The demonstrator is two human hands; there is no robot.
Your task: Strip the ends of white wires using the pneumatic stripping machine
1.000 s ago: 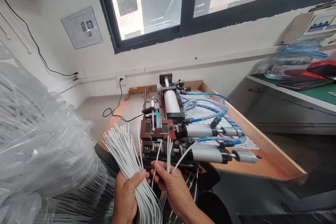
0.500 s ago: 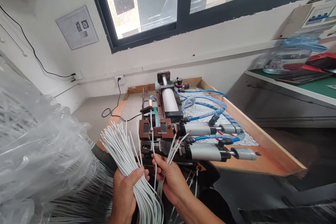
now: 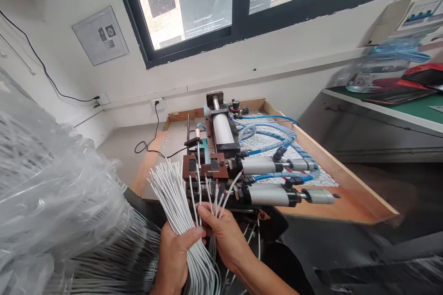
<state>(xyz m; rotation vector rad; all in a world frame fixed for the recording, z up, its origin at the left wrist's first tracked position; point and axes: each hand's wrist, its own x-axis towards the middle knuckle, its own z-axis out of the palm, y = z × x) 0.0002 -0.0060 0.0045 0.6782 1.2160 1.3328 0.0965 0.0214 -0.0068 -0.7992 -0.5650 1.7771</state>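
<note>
A thick bundle of white cables (image 3: 176,203) is gripped in my left hand (image 3: 178,251), the thumb lying across it and the cut ends fanning upward. Beside it, my right hand (image 3: 224,235) is closed on a few separate white cables (image 3: 221,200), some with reddish tips. Its thumb and forefinger are close to the single cables at the bundle's right edge. Right behind both hands stands a pneumatic wire stripping machine (image 3: 206,166) with brown jaw blocks and silver cylinders. The cable ends stand in front of the jaws.
White scraps lie in a wooden-edged tray (image 3: 356,184) under blue air hoses (image 3: 277,136). Clear plastic sheeting (image 3: 58,184) covers more cables at left. A green shelf (image 3: 411,110) at right bears a plastic bottle (image 3: 379,71). A window is above.
My left hand and the bundle have shifted right, closer to my right hand. The cable that stood at the machine's jaws has come away, and the cables in my right hand are more spread.
</note>
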